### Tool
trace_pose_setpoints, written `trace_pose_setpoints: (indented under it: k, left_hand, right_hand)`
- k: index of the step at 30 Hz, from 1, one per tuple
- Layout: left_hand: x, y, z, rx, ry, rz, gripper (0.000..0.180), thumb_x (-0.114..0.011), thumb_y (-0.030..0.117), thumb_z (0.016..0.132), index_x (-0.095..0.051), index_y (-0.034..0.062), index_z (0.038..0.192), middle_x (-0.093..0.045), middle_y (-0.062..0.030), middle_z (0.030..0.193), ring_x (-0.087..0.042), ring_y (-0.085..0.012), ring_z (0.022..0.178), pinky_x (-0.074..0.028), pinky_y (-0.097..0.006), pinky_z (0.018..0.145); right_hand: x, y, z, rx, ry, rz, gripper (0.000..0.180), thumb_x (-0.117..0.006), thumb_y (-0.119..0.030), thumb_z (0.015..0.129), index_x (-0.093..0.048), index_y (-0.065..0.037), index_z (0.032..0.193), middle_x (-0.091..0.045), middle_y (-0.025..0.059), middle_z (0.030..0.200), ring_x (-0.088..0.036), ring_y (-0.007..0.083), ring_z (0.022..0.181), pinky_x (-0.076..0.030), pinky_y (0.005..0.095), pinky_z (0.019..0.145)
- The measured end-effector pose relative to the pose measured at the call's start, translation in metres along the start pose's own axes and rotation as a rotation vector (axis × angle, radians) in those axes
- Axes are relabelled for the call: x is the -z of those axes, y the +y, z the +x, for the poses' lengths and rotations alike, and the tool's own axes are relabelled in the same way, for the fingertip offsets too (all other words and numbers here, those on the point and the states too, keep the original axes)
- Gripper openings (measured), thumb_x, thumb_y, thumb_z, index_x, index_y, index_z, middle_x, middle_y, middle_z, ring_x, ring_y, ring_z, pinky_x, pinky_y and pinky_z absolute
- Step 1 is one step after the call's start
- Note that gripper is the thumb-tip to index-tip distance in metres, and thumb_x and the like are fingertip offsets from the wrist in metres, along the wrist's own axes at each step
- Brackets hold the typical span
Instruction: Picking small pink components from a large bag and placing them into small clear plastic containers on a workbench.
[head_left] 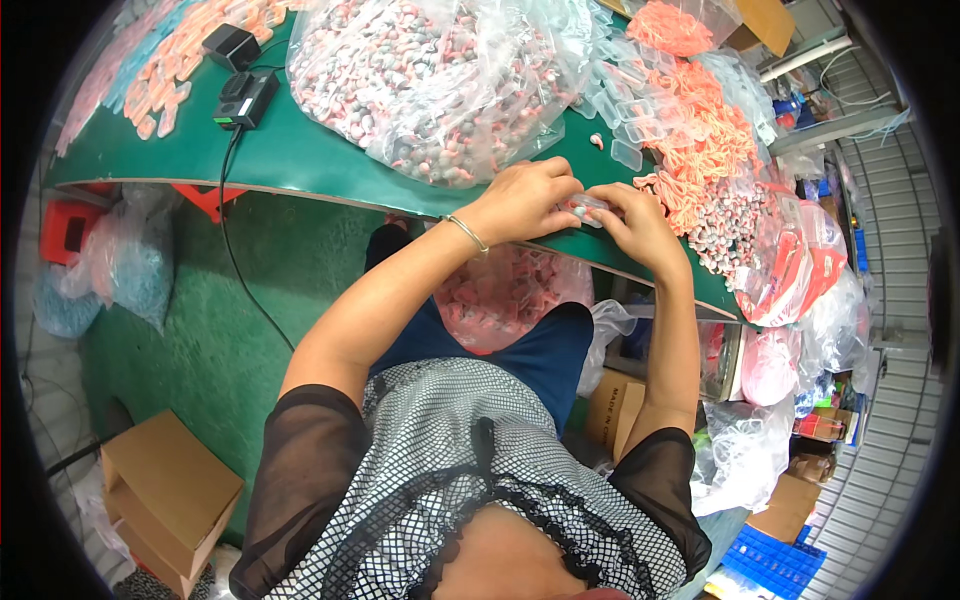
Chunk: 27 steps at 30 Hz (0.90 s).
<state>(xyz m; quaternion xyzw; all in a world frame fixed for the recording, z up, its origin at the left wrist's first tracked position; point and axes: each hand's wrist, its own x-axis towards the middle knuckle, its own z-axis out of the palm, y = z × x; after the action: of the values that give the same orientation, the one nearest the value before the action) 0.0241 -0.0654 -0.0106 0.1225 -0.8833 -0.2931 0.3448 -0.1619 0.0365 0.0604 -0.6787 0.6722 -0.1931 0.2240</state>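
Observation:
At the table's front edge, my left hand (pixel 530 203) and my right hand (pixel 640 228) meet over a small clear plastic case (pixel 583 208). Fingers of both hands pinch it from either side. Small pale and pinkish bits show in the case, too small to name. Just beyond it lies one loose pink-and-grey piece (pixel 597 140). A large clear bag (pixel 430 95) full of similar small pieces stands beyond my left hand. Orange cords (pixel 705 135) are heaped beyond my right hand, with a pile of small pink-and-grey pieces (pixel 722 230) nearer.
Empty clear cases (pixel 627 152) lie beside the cords. On the green table (pixel 200 160), a black charger (pixel 246 98) trails a cable to the floor. Rows of orange cases (pixel 165 90) sit far left. A pink-filled bag (pixel 510 295) hangs below the edge; a cardboard box (pixel 175 490) stands lower left.

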Motion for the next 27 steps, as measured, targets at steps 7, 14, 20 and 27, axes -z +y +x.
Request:
trace_pose_setpoints:
  k: [7,14,20,27]
  left_hand:
    - [0.001,0.002,0.000,-0.016,-0.003,0.001,0.031,-0.076,0.025,0.079,-0.066,0.0070,0.102,-0.060,-0.0080,0.094,-0.064,-0.0271,0.077,-0.050,-0.040,0.069]
    - [-0.001,0.000,0.002,-0.067,0.026,-0.015,0.022,-0.071,0.018,0.082,-0.067,0.0052,0.099,-0.059,-0.0104,0.090,-0.062,-0.0313,0.077,-0.049,-0.042,0.069]
    - [0.001,0.001,0.001,-0.063,0.017,0.009,0.021,-0.071,0.016,0.081,-0.066,0.0045,0.098,-0.059,-0.0105,0.088,-0.061,-0.0316,0.079,-0.049,-0.041,0.069]
    - [0.014,0.007,-0.003,-0.148,0.111,0.210,0.021,-0.073,0.018,0.078,-0.065,0.0078,0.094,-0.059,-0.0075,0.097,-0.061,-0.0286,0.086,-0.050,-0.040,0.074]
  right_hand:
    - [-0.007,0.008,-0.016,0.099,0.031,0.136,0.034,-0.067,-0.009,0.085,-0.063,0.002,0.117,-0.065,0.0167,0.108,-0.064,0.0276,0.098,-0.050,0.0349,0.085]
    - [-0.045,0.014,-0.020,0.221,0.401,0.021,0.030,-0.072,-0.007,0.079,-0.065,0.000,0.107,-0.066,0.0156,0.100,-0.064,0.0320,0.091,-0.051,0.0357,0.078]
    - [-0.052,0.011,-0.016,0.273,0.506,-0.040,0.024,-0.071,-0.006,0.079,-0.066,-0.001,0.102,-0.067,0.0144,0.094,-0.064,0.0321,0.084,-0.051,0.0371,0.075]
    - [-0.018,0.035,0.014,0.262,0.608,-0.245,0.022,-0.069,-0.016,0.081,-0.069,-0.007,0.101,-0.069,0.0100,0.100,-0.063,0.0301,0.093,-0.047,0.0407,0.083]
